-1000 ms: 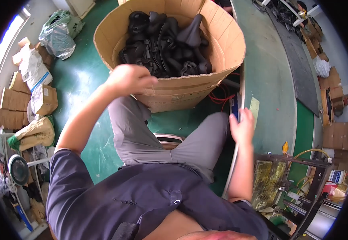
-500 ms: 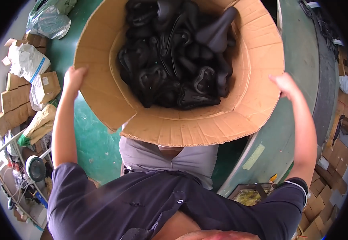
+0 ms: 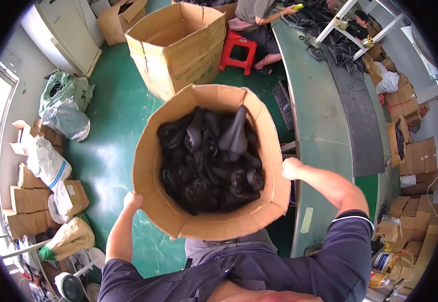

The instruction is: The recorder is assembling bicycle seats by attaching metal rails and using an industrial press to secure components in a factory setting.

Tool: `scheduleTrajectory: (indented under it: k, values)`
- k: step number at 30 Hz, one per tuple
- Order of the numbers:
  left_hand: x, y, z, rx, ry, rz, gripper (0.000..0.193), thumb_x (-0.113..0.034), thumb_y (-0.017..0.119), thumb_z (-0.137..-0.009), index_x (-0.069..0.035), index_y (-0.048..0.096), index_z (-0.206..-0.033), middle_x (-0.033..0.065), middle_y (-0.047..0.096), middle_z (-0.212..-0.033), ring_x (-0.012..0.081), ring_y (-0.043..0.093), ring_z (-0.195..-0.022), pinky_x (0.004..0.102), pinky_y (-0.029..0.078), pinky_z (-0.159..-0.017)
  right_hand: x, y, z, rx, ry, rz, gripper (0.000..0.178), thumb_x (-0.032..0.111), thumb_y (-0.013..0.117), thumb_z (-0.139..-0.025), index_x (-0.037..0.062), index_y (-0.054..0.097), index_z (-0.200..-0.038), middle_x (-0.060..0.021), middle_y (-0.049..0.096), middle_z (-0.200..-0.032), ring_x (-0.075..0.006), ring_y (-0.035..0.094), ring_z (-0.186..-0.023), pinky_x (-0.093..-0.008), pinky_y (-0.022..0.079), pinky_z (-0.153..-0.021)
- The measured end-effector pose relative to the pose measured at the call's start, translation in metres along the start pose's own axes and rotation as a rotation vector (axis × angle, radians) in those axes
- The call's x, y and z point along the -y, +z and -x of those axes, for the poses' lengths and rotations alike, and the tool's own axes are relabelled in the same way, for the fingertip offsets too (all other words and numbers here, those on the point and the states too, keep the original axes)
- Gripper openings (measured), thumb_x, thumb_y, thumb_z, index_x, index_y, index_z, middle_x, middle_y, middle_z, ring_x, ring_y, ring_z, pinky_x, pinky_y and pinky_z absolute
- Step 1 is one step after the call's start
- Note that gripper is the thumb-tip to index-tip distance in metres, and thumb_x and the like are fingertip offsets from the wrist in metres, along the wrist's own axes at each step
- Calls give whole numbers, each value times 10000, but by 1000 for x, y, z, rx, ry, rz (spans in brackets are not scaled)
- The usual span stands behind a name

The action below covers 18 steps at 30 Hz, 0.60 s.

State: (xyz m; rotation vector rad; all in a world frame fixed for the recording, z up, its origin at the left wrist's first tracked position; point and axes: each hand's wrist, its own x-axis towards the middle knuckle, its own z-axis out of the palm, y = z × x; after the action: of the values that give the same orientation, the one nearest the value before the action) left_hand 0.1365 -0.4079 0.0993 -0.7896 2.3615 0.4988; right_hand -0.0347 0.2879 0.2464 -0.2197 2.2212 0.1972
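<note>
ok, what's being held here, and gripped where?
The cardboard box of black parts: left hand on its left wall, right hand on its right wall.

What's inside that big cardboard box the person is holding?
The cardboard box, gripped by the left hand and right hand, is piled with black bicycle saddles. The top layer covers whatever lies deeper and the box's bottom.

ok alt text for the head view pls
Both hands, left and right, grip the sides of a round cardboard box full of black saddles, above a green floor. Another open box stands beyond.
</note>
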Motion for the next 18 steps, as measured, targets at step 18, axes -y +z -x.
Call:
scheduleTrajectory:
  k: [18]
  values:
    - [61,-207,92,-34,188,17,294,-192,783,-812,56,778,-969,193,774,-842,287,749,-730,423,595,-690,118,-150,245,-342,-174,-77,267,198,640,-835,-10,756,-713,-287,699,-751,-451,730,-725,-532,608,-735]
